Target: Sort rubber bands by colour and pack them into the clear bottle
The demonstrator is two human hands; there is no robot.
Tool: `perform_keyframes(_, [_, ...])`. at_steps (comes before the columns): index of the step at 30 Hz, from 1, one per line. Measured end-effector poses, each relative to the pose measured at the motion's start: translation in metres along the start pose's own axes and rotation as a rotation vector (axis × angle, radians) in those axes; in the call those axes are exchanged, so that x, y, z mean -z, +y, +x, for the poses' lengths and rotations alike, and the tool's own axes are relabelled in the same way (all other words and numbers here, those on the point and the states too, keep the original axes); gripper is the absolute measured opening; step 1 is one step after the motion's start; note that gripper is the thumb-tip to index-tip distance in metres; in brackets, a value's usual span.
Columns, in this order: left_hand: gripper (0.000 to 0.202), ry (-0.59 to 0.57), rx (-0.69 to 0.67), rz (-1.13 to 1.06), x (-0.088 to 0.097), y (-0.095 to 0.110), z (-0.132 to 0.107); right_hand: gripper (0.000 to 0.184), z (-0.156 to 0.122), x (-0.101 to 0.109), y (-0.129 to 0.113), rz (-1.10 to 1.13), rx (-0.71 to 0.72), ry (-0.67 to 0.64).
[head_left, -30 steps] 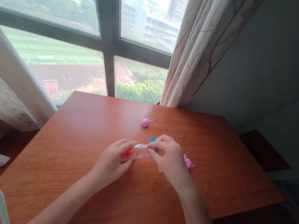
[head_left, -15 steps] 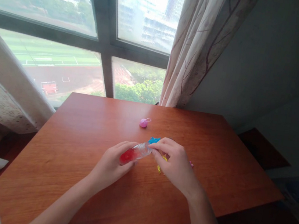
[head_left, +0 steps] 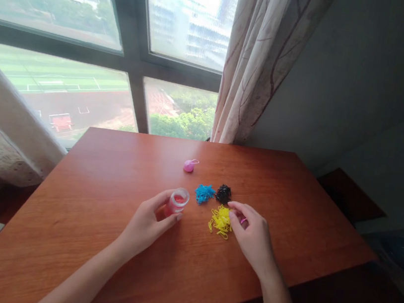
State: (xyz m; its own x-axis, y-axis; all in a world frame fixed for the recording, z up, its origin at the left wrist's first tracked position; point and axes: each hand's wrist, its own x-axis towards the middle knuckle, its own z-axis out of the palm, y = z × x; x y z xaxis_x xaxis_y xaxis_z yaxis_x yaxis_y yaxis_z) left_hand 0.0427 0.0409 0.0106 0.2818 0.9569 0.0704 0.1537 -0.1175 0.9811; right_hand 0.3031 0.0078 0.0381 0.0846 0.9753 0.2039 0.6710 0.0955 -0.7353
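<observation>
A gap runs between the jar (head_left: 179, 207) and the yellow pile (head_left: 220, 220) — the blue pile (head_left: 204, 193) stands at its far end.

Bright window (head_left: 190, 19), patterned curtains (head_left: 254, 63), wooden table (head_left: 117, 164)

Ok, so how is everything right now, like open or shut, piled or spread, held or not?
Clear jar: open, mouth up, in the left hand
Red pieces: inside the jar
Blue pieces: heaped
Black pieces: heaped
Yellow pieces: loosely piled, a few straying
Right hand: beside the yellow pieces, grip unclear
Pink round thing: unheld, loop sticking out
Right curtain: gathered in folds
</observation>
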Motion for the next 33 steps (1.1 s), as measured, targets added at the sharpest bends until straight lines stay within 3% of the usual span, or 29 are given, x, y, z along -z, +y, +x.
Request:
perform_keyframes(5, [0.039, 0.013, -0.023, 0.053, 0.001, -0.004, 0.000, 0.024, -0.023, -0.005, 0.024, -0.033, -0.139, 0.108])
perform_keyframes(9, [0.042, -0.023, -0.029, 0.051, 0.002, -0.002, 0.000, 0.021, -0.042, -0.012, 0.035, -0.150, -0.123, 0.018])
perform_keyframes(14, [0.044, -0.015, -0.036, 0.059, 0.002, 0.000, 0.001, 0.026, -0.055, -0.023, 0.037, -0.265, -0.085, 0.053])
perform_keyframes(19, [0.039, -0.004, -0.046, 0.073, 0.002, 0.006, 0.002, 0.025, -0.058, -0.030, 0.034, -0.362, -0.047, 0.104])
perform_keyframes(25, [0.041, -0.005, -0.032, 0.070, 0.002, 0.007, 0.001, 0.026, -0.056, -0.030, 0.028, -0.191, -0.033, 0.022])
perform_keyframes(27, [0.042, -0.009, -0.029, 0.069, 0.002, 0.005, 0.001, 0.026, -0.054, -0.028, 0.026, -0.178, -0.044, 0.054])
perform_keyframes(33, [0.044, -0.016, -0.026, 0.071, 0.003, 0.000, 0.001, 0.036, -0.041, -0.031, 0.020, -0.355, -0.036, 0.132])
